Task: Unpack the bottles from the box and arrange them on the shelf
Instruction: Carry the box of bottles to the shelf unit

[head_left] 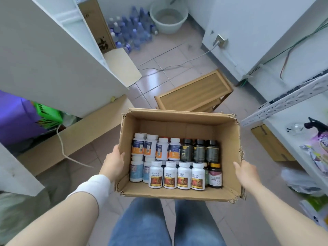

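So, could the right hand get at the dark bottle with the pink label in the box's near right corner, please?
Probably not yet: the box is open above that bottle, but the right hand is against the box's outer right wall, and with the left hand it carries the box.
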Motion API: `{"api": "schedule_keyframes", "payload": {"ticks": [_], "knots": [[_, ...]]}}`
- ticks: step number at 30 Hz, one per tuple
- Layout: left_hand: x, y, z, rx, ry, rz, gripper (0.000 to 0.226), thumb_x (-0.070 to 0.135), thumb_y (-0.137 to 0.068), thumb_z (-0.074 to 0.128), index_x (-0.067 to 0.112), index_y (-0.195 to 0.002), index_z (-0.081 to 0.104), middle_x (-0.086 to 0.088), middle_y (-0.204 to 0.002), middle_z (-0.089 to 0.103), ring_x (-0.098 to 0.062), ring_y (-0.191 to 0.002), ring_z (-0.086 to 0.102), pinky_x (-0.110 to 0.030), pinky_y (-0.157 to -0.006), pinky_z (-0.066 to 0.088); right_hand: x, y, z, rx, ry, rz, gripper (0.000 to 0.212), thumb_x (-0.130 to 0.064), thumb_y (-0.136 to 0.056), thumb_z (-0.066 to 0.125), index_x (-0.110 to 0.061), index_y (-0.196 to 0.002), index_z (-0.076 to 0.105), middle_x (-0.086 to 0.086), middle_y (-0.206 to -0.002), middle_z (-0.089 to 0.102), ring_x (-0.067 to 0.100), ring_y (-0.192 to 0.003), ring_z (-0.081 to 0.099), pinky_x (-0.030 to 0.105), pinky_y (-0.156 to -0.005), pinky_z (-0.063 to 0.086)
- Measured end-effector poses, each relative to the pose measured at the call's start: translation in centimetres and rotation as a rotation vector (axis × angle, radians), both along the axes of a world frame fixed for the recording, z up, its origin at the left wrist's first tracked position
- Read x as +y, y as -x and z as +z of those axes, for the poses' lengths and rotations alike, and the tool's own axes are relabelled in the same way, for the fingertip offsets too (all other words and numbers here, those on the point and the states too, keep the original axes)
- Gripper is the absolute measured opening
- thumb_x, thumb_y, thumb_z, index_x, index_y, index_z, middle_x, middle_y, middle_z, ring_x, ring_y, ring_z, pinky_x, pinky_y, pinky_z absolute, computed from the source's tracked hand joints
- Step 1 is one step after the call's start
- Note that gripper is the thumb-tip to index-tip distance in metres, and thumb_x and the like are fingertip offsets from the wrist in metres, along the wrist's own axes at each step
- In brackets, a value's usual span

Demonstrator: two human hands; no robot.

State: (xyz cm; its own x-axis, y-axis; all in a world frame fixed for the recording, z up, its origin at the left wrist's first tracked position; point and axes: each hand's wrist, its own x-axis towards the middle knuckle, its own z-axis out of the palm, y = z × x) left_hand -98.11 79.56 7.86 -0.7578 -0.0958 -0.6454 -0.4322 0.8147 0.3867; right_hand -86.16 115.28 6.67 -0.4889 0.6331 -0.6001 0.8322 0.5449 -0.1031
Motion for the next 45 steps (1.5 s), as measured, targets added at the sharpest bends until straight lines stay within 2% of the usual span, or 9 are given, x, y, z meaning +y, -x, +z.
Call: {"api": "schedule_keyframes", "payload": {"ticks": [10, 15, 22, 27, 33, 37, 42, 45], "knots": [[14.1, 8.8, -1.1, 0.008, -0.028, 0.113, 0.03, 0.021, -0.101, 0.033, 0.011, -0.128, 0.04, -0.018, -0.123, 0.055, -0.027, -0.096, 0.05, -0.036, -0.089, 0.04, 15.3, 13.7, -0.1, -0.004, 0.011, 0.103, 0.04, -0.025, -0.1, 0.036, 0.007, -0.119, 0.051, 0.027, -0.121, 0.056, 0.038, -0.112, 0.054, 0.04, -0.09, 0.043], [19.1, 12.8, -3.8, -0.039, -0.028, 0.223, 0.028, 0.021, -0.1, 0.033, 0.011, -0.125, 0.041, -0.02, -0.123, 0.056, -0.036, -0.108, 0.053, -0.041, -0.095, 0.042, 20.5, 20.8, -1.5, -0.057, -0.025, 0.207, 0.039, -0.025, -0.1, 0.035, 0.007, -0.115, 0.051, 0.027, -0.117, 0.058, 0.039, -0.11, 0.054, 0.04, -0.086, 0.043], [25.3, 18.3, -8.3, -0.095, -0.026, 0.349, 0.034, 0.018, -0.1, 0.035, 0.009, -0.132, 0.039, -0.021, -0.128, 0.054, -0.037, -0.114, 0.051, -0.039, -0.096, 0.039, 26.4, 30.3, -7.2, -0.131, -0.038, 0.267, 0.042, -0.029, -0.1, 0.035, 0.004, -0.122, 0.049, 0.024, -0.125, 0.055, 0.04, -0.116, 0.051, 0.044, -0.094, 0.043], [28.4, 21.1, -11.5, -0.135, 0.01, 0.416, 0.035, 0.019, -0.1, 0.034, 0.009, -0.134, 0.037, -0.023, -0.129, 0.053, -0.039, -0.116, 0.05, -0.042, -0.099, 0.038, 29.1, 36.4, -11.2, -0.161, -0.018, 0.306, 0.041, -0.029, -0.1, 0.036, 0.003, -0.12, 0.05, 0.025, -0.124, 0.055, 0.041, -0.116, 0.05, 0.048, -0.095, 0.041], [30.2, 24.0, -14.5, -0.156, 0.024, 0.47, 0.035, 0.02, -0.1, 0.035, 0.008, -0.134, 0.038, -0.02, -0.13, 0.052, -0.037, -0.116, 0.051, -0.042, -0.098, 0.04, 30.8, 42.0, -13.9, -0.146, 0.01, 0.409, 0.039, -0.024, -0.1, 0.037, 0.007, -0.119, 0.051, 0.027, -0.122, 0.055, 0.04, -0.114, 0.05, 0.041, -0.092, 0.041], [30.8, 25.6, -15.4, -0.167, 0.031, 0.475, 0.037, 0.021, -0.101, 0.034, 0.008, -0.136, 0.035, -0.019, -0.133, 0.05, -0.036, -0.119, 0.05, -0.043, -0.101, 0.04, 31.0, 43.9, -14.6, -0.16, 0.012, 0.43, 0.039, -0.025, -0.1, 0.037, 0.006, -0.121, 0.05, 0.026, -0.123, 0.055, 0.039, -0.115, 0.05, 0.041, -0.091, 0.042], [30.4, 26.8, -16.7, -0.163, 0.113, 0.448, 0.035, 0.025, -0.101, 0.033, 0.009, -0.132, 0.038, -0.022, -0.128, 0.053, -0.04, -0.113, 0.051, -0.046, -0.097, 0.043, 30.8, 45.4, -15.5, -0.169, -0.031, 0.439, 0.04, -0.026, -0.101, 0.035, 0.004, -0.125, 0.047, 0.025, -0.128, 0.052, 0.039, -0.12, 0.048, 0.041, -0.093, 0.04], [31.0, 26.8, -16.6, -0.168, 0.077, 0.501, 0.037, 0.024, -0.101, 0.032, 0.008, -0.134, 0.035, -0.02, -0.131, 0.051, -0.038, -0.117, 0.05, -0.045, -0.098, 0.04, 30.7, 44.8, -15.4, -0.143, -0.014, 0.398, 0.041, -0.027, -0.1, 0.036, 0.003, -0.127, 0.046, 0.024, -0.13, 0.052, 0.038, -0.121, 0.047, 0.042, -0.095, 0.04]]}}
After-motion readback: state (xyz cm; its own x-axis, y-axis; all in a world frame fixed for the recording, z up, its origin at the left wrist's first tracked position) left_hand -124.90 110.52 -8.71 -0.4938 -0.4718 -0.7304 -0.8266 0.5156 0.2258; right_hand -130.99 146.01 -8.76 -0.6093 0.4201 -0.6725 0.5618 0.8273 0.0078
